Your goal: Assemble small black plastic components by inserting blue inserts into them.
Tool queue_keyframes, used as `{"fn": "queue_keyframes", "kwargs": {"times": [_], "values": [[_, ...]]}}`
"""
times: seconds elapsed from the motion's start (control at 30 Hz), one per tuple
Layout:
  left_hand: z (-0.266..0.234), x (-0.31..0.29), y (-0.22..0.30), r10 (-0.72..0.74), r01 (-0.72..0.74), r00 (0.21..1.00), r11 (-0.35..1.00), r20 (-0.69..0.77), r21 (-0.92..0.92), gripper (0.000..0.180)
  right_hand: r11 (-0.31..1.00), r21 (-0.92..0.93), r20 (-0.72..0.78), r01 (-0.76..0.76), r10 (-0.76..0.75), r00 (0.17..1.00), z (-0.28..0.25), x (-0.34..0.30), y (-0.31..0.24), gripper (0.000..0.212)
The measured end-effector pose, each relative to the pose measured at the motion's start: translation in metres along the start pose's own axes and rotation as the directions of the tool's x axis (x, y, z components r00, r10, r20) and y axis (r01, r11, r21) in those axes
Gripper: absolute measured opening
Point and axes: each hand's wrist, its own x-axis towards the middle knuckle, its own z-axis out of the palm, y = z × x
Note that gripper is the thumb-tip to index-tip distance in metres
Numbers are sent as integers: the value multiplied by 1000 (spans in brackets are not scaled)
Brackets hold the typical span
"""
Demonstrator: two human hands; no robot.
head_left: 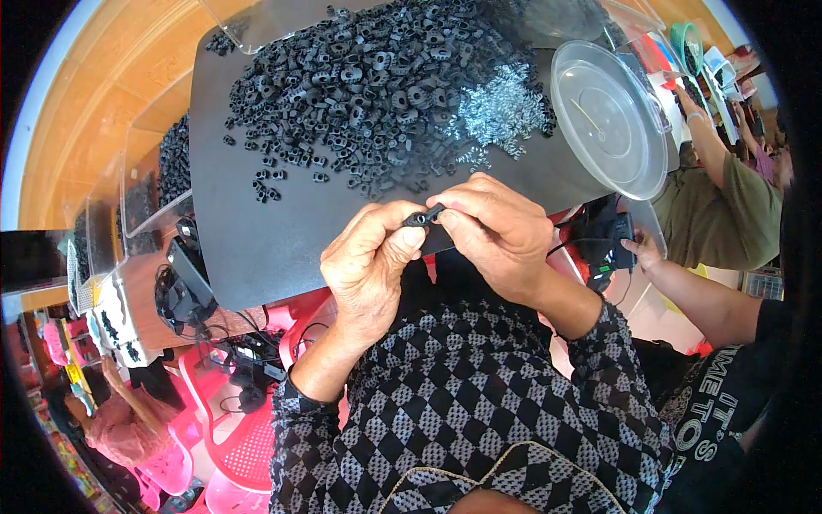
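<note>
Both hands meet just off the near edge of the dark table point(248, 248). Between thumb and finger, my left hand point(370, 257) pinches a small black plastic cord-lock body point(415, 220) with a round hole in it. My right hand point(501, 236) pinches a smaller black plastic piece point(436, 212) against that body's right end; whether it sits inside cannot be told. Beyond the hands spreads a big heap of similar black plastic cord-lock parts point(351, 94). On the heap's right side lies a pile of tiny silvery metal springs point(505, 111).
A round clear plastic lid point(634, 150) lies at the table's right. Clear bins of black parts point(175, 158) stand to the left. Cables and black devices point(193, 274) hang by pink chairs point(244, 445). At the right, a co-worker's hand point(644, 254) touches a black device.
</note>
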Motion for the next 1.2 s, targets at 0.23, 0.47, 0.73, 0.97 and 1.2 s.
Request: {"fn": "queue_keyframes", "kwargs": {"times": [0.23,0.47,0.73,0.97,1.2], "values": [[-4,0,-1,83,-78,996,989,-35,127,16,991,-82,5,104,-104,995,4,3,-3,18],[-3,-2,1,143,-122,987,961,-68,248,14,988,-90,-30,125,-128,991,11,3,-2,18],[-3,0,-2,230,-209,973,926,-31,315,17,990,-91,-8,107,-108,994,11,-2,-4,20],[-3,0,0,235,-220,972,928,-13,301,15,999,-41,-59,-19,17,998,13,-7,-5,17],[-2,1,-1,213,-198,977,930,-14,310,15,993,41,-47,-110,112,993,12,-11,-6,14]]}}
